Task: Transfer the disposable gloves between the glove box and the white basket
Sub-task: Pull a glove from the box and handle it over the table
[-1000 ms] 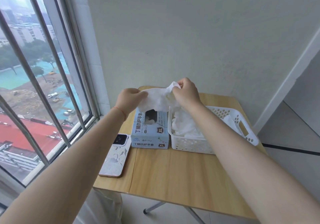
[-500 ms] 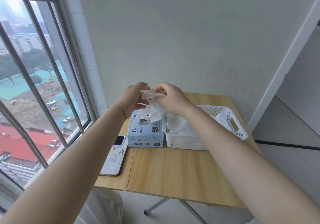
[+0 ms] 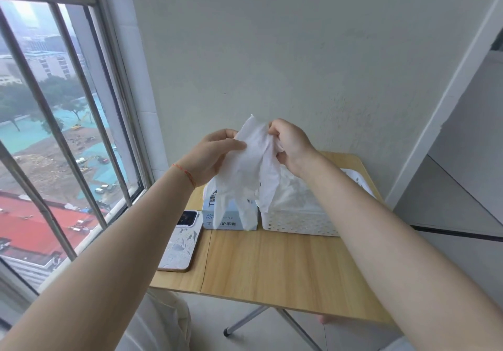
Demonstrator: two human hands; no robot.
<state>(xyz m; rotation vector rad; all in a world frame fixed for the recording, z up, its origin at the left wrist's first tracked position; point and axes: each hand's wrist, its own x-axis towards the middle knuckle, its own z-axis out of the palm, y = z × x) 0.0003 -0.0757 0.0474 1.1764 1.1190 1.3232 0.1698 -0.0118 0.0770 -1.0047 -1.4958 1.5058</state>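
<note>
Two hands, left hand (image 3: 215,155) and right hand (image 3: 290,144), pinch thin white disposable gloves (image 3: 250,171) above the blue cardboard glove box (image 3: 231,216); best separated gently.

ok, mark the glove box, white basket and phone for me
glove box (image 3: 209,216): head view, blue front face, lower left.
white basket (image 3: 299,221): head view, perforated front wall.
phone (image 3: 179,244): head view, patterned back case.

Thin, crinkled translucent plastic glove (image 3: 246,171); perforated white plastic basket (image 3: 299,221); matt wood-grain table (image 3: 272,266).
</note>
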